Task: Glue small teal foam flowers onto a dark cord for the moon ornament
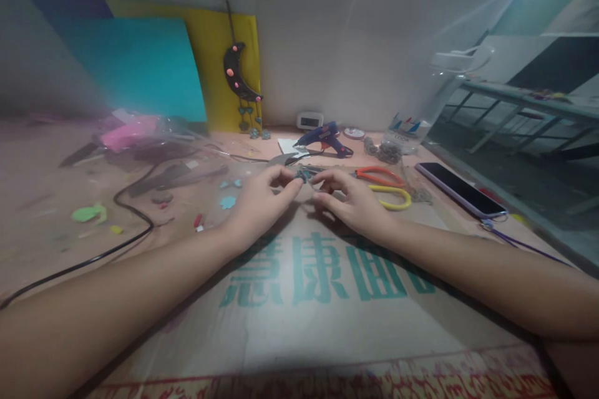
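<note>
My left hand (269,194) pinches a small teal piece (304,175) between thumb and forefinger over the table's middle. Close on its right, my right hand (349,199) has its fingers curled in, thumb and forefinger almost meeting beside the piece. Whatever they hold there is too small and blurred to name. Just behind the right hand lie tools with an orange handle (380,176) and a yellow handle (394,198). Light blue cut-outs, one of them flower-like (228,202), lie left of my left hand. Beneath both forearms is a printed sheet (299,324) with green characters.
A blue glue gun (322,137) lies behind my hands, near a small white clock (309,120). A moon ornament (238,72) hangs against yellow card. At right lies a phone (461,190). A black cable (135,230) curves across the left side, among scraps and pink wrapping (131,133).
</note>
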Motion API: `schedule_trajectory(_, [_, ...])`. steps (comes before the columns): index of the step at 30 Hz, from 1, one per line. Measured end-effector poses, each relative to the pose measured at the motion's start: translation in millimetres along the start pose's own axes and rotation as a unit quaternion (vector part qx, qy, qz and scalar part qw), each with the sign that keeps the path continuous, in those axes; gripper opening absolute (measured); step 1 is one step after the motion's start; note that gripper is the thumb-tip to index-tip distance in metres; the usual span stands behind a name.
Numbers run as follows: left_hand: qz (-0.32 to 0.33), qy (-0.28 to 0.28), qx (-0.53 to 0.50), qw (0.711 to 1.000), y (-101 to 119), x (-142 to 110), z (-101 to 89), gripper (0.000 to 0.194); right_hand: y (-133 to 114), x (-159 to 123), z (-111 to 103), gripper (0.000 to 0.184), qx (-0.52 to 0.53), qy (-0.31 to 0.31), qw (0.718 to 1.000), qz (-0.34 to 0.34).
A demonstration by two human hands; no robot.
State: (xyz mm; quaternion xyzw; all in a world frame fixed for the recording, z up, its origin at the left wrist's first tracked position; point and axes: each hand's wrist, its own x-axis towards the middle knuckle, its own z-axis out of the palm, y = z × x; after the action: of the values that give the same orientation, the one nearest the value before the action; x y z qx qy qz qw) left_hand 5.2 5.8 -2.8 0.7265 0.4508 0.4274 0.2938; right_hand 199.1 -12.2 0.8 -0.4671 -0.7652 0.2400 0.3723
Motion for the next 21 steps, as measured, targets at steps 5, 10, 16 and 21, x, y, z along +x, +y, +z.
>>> schedule_trajectory(5, [0.001,0.001,-0.001,1.0,-0.5,0.3,0.1,0.018,1.4,-1.1,1.6,0.01,0.027,0.043,0.999,0.005])
schedule_trajectory(10, [0.0,0.001,0.005,1.0,0.5,0.3,0.2,0.017,-0.9,-2.8,-0.7,0.016,0.016,0.03,0.999,0.013])
schedule_trajectory(16, [0.003,0.002,0.009,1.0,-0.3,0.0,0.1,0.018,-1.9,-1.3,-2.1,0.023,-0.011,-0.015,1.0,0.0])
schedule_trajectory(21, [0.003,-0.002,0.008,1.0,-0.3,-0.4,0.1,0.019,4.7,-0.7,1.8,0.014,0.06,-0.002,0.998,0.026])
